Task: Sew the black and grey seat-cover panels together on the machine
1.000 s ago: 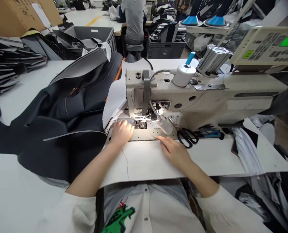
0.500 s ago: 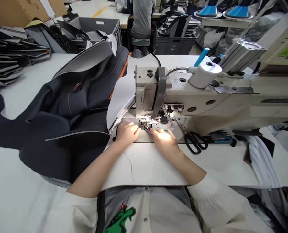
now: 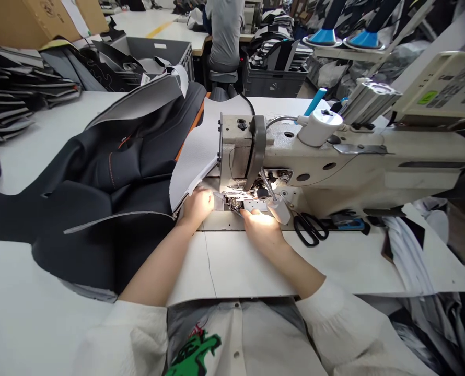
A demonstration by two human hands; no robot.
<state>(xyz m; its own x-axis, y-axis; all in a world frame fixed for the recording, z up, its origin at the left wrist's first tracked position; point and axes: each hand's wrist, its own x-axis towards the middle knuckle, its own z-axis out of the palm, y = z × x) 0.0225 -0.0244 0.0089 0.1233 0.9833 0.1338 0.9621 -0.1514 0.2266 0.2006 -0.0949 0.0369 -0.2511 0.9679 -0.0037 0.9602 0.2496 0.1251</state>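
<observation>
My left hand [image 3: 198,205] is closed just left of the sewing machine's presser foot [image 3: 234,202], beside the edge of a dark seat cover [image 3: 138,172]. Whatever its curled fingers hold is hidden. My right hand [image 3: 263,228] lies in front and to the right of the foot, fingertips pressed together by the needle plate under the lamp's light. A small dark thing shows at those fingertips, too small to name. The white sewing machine [image 3: 358,162] stands over both hands. A light fabric panel [image 3: 197,141] of the cover rests against the machine head's left side.
Black-handled scissors [image 3: 311,228] lie right of my right hand. A loose thread [image 3: 209,261] runs down the white table [image 3: 232,266]. Stacked fabric pieces [image 3: 16,94] and a grey crate [image 3: 158,49] stand at the back left. Farther off, a person [image 3: 224,36] sits facing away.
My left hand has drawn back left from the presser foot, its fingers more curled. My right hand has barely moved at the needle plate. The view has shifted slightly.
</observation>
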